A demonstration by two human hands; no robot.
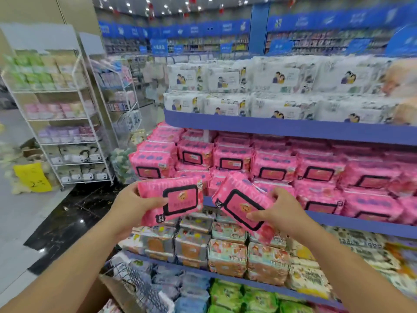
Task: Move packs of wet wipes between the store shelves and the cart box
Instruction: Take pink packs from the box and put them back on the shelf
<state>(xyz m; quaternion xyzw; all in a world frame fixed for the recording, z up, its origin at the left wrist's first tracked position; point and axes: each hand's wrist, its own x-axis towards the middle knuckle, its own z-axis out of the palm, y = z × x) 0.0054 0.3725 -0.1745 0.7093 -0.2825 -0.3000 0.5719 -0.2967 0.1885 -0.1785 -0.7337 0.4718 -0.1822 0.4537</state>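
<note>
A: "Just before the pink shelf stock (270, 168), what were the hands doing?"

B: "Each gripped one pack: left hand (133, 204) held the left pack (173, 199) level, right hand (278, 213) the right pack (241, 206) tilted. Cart box (110, 292) sat near, low left, closer to the left hand."

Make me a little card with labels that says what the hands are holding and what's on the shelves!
left hand: grips the left pink pack, nearly level
right hand: grips the right pink pack, tilted
up high: white packs
middle: pink stack, same look as the held packs
down low: colourful packs
cart: wire edge below the hands
</note>
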